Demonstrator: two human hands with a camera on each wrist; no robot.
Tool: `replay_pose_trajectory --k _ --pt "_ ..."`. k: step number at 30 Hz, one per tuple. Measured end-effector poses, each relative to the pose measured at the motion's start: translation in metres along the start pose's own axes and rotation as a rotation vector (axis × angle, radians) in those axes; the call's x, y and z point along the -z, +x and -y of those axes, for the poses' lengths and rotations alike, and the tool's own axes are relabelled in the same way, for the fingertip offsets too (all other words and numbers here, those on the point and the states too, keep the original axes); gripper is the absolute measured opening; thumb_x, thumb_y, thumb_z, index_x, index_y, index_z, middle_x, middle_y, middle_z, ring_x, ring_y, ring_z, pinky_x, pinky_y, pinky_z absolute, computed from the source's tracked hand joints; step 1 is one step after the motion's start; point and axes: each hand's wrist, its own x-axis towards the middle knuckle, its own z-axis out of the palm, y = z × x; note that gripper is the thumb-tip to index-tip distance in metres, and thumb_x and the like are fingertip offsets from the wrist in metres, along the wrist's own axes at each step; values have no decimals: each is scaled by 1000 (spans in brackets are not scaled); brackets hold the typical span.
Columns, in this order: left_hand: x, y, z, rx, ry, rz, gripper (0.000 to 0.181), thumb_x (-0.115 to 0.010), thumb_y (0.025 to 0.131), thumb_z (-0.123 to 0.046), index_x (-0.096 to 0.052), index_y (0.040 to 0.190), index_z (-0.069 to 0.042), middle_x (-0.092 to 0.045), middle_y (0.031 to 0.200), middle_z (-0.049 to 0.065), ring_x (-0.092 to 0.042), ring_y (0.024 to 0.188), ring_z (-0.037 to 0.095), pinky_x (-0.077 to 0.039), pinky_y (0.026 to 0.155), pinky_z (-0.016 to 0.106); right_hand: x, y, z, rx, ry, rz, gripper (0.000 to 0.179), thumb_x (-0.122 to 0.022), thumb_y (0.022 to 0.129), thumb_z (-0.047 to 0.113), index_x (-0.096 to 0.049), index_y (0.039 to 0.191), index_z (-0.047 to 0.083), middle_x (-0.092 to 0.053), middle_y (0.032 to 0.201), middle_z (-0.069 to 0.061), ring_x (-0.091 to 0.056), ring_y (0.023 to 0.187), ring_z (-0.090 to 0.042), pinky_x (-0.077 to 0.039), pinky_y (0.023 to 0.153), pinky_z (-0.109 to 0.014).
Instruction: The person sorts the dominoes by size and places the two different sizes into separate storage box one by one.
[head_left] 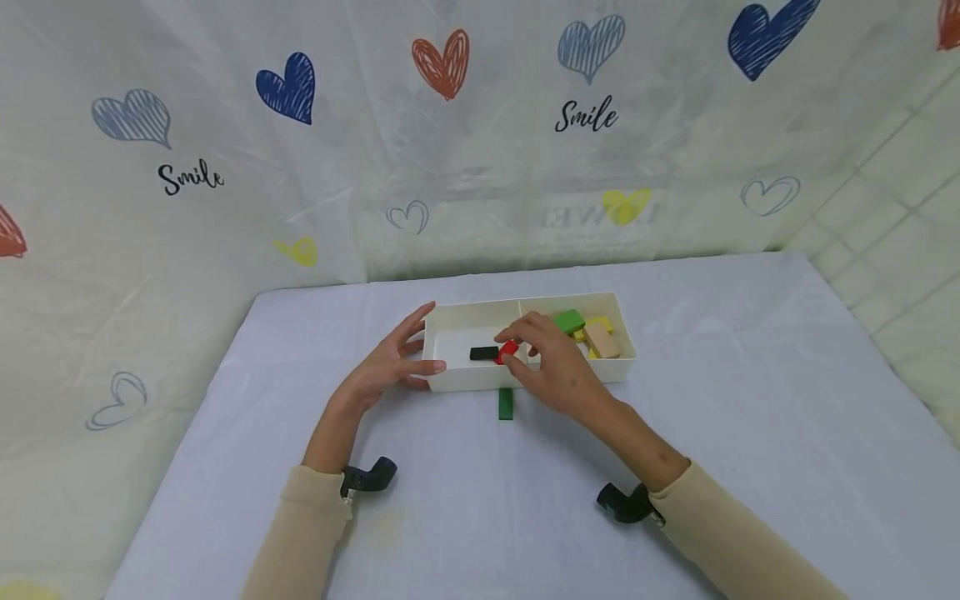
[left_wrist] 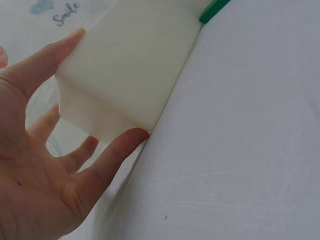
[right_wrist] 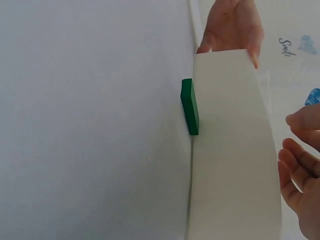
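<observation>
My left hand (head_left: 382,367) holds the left end of a white two-part box (head_left: 465,381), with the thumb over its front rim and the fingers spread round the end wall. Over the box's middle hovers my right hand (head_left: 555,367), thumb and fingers bent and slightly apart; the right wrist view shows nothing between the fingertips. Just under them in the left compartment is a red block (head_left: 507,351), slanted at the end of a black block (head_left: 483,353). A dark green block (head_left: 506,404) stands outside, close to the front wall.
In the right compartment lie a light green block (head_left: 569,322), a beige block (head_left: 602,341) and yellow pieces (head_left: 599,322). A thin divider (head_left: 522,310) splits the box. White cloth covers the table (head_left: 465,500), and a printed curtain (head_left: 480,167) hangs behind it.
</observation>
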Motion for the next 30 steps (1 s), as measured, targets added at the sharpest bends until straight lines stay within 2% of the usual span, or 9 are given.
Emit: replay_pose_trajectory --k 4,9,12,17,20,25,30 --pt "-1 -1 -1 3 2 0 97 -80 90 -22 -23 164 -44 -12 175 7 -24 159 40 -62 88 46 0 -4 1 0 -19 4 28 -77 93 8 -72 120 13 -67 113 -2 -64 103 -20 -58 84 -40" --pt "-1 -4 0 6 0 -4 97 -81 90 -22 -23 164 -43 -12 175 7 -23 159 40 -62 88 45 -1 -9 1 1 -25 11 27 -77 93 7 -72 117 18 -66 111 2 -63 104 -22 -57 85 -34" --pt "-1 -6 0 11 -5 -4 97 -80 90 -21 -23 164 -44 -13 175 7 -24 159 40 -62 88 44 -2 -11 2 6 -20 11 26 -76 93 7 -72 115 20 -65 111 3 -63 106 -24 -58 89 -39" --pt "-1 -6 0 3 -6 3 96 -80 90 -22 -24 163 -46 -13 174 6 -25 158 39 -62 89 45 0 -15 3 -4 -17 -5 23 -74 95 8 -72 114 20 -66 114 -4 -64 110 -26 -57 96 -48" --pt "-1 -5 0 -4 -11 7 96 -80 90 -22 -23 164 -45 -13 175 7 -25 158 40 -62 88 45 1 -16 4 -10 -22 -9 23 -74 95 7 -73 113 21 -66 114 -3 -64 111 -25 -57 96 -45" --pt "-2 -3 -1 -6 -9 11 95 -80 90 -22 -23 163 -46 -12 175 7 -25 158 40 -62 89 46 2 -19 3 -3 -27 -19 25 -73 94 6 -73 111 25 -63 112 6 -62 110 -18 -56 95 -40" --pt "-2 -3 -3 -7 -4 9 95 -80 90 -22 -25 162 -49 -13 174 6 -26 158 40 -62 89 46 1 -21 4 15 -11 -11 27 -74 94 6 -72 113 25 -64 115 3 -59 108 -12 -56 91 -42"
